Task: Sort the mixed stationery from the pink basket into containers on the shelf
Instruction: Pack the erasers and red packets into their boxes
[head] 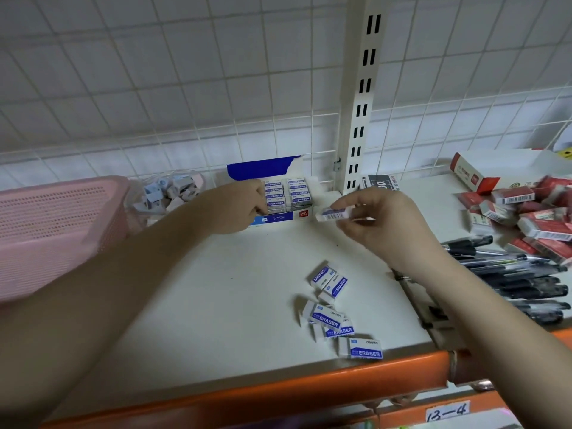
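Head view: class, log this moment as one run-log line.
left hand: on eraser box | right hand: pinching eraser | loose erasers: on shelf

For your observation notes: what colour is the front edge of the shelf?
Orange; the shelf's front edge shows best low in the head view.

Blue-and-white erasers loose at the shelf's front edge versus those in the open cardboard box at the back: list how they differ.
The loose blue-and-white erasers lie scattered flat at mixed angles; the boxed erasers stand packed in two neat rows. The loose ones are untouched by either hand; the left hand touches the boxed ones. The right hand pinches one more white eraser. Both groups share the blue ERASER sleeve.
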`<state>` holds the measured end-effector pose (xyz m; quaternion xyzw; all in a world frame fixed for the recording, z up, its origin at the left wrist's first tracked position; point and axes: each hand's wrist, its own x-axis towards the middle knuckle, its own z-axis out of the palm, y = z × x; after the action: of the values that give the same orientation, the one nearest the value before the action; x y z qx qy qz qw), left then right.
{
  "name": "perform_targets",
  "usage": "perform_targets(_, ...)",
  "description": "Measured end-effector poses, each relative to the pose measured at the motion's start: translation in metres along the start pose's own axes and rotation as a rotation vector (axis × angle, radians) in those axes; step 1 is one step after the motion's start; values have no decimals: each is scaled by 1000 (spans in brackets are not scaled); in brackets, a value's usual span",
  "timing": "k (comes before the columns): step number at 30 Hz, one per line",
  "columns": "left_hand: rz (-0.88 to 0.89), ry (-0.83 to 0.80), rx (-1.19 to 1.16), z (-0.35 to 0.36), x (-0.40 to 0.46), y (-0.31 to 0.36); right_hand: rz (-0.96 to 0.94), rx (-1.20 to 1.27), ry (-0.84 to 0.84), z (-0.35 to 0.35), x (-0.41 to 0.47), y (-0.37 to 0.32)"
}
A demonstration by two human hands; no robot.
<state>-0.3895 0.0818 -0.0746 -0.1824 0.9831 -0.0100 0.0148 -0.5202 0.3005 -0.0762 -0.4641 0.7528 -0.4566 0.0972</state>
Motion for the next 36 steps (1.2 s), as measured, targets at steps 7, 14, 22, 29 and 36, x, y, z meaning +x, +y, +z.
perform_targets(7,-31,348,-317,18,-34,50,2,-59,-8,-9,42,-4)
perform_targets(14,139,-74,-540,28,-45,91,112,103,-108,3,70,-4)
perform_targets(22,96,-16,-521,36,-57,98,279,242,-293,36,86,-16)
perform_targets(29,179,45,-434,31,-66,110,261,-73,-357,53,102,-28)
perform_targets(36,223,109,-308,30,-72,113,365,-3,-421,49,111,-36)
